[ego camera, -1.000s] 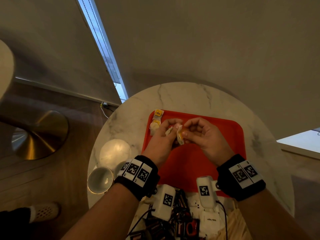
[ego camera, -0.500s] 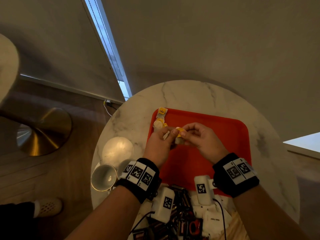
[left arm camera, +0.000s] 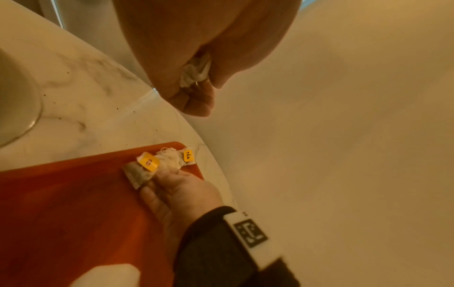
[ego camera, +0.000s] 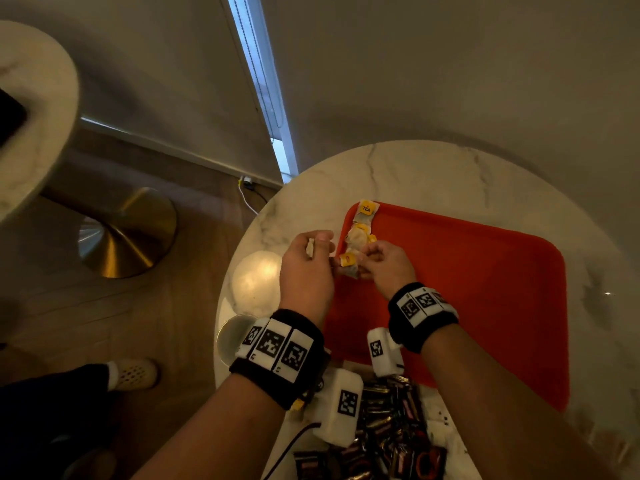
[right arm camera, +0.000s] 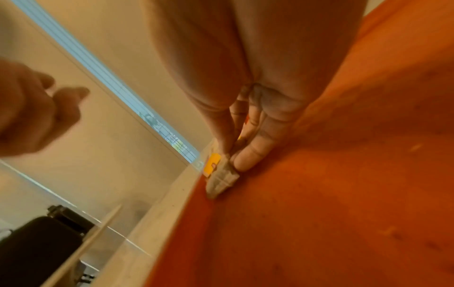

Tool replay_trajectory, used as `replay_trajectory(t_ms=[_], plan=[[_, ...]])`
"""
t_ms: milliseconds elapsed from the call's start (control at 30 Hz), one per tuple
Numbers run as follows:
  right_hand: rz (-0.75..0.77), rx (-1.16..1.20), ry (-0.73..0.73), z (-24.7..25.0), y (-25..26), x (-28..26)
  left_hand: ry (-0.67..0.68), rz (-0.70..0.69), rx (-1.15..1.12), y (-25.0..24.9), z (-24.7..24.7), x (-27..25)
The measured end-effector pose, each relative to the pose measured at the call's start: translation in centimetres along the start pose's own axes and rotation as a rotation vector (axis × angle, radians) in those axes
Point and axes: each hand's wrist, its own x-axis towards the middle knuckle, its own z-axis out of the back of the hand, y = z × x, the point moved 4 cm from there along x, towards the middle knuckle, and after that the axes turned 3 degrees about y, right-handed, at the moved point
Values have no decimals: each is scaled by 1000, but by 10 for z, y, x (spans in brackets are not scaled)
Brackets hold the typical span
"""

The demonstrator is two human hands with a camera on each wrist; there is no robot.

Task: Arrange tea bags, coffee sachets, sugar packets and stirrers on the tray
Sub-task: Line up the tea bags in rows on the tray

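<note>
— What is the right hand (ego camera: 388, 268) holding?

— It is pinching one tea bag (ego camera: 349, 268) between thumb and fingertips (right arm camera: 242, 161), and the bag is touching the red tray (ego camera: 485, 278) near its left edge.

— Which way is it lying?

— Its long axis is pointing away from the grip, toward the table rim, in line with the row of tea bags (ego camera: 362, 226) beyond it.

— And the left hand (ego camera: 306, 268)?

— It is clenching a crumpled white scrap (left arm camera: 195, 70), just beside, over the marble table (ego camera: 450, 174). I judge the right one is placing.

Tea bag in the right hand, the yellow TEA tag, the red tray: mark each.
tea bag (left arm camera: 137, 174), left wrist view, its paper pouch.
TEA tag (ego camera: 366, 208), head view, its printed face.
red tray (ego camera: 485, 289), head view, its bare floor.
</note>
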Motion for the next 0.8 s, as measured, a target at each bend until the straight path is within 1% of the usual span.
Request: replay_trajectory(t_ms=[100,267,333,400,467,533,600,667,733,800], plan=[[-4,-39,-101,-3,-7,9,23,26,-57,-3,3,1],[26,-139,-197,0,-6,10,47,40,-79,-9,4,3],[22,-211,-286,7,-2,12,61,52,-66,-8,3,4],[16,-335,-348,12,2,15,75,62,-48,-7,3,3],[20,-444,-337,11,7,17,88,83,-47,-6,1,1],[42,-465,-299,8,13,15,86,125,-55,-5,-1,-1],[48,-430,-296,9,14,9,85,188,-88,-2,-3,-1],[71,-363,-313,15,17,-3,118,235,-164,0,-8,0],[155,-242,-296,21,26,-20,147,252,-210,0,-14,-1],[239,-101,-220,23,44,-43,162,259,-205,1,-19,-1]])
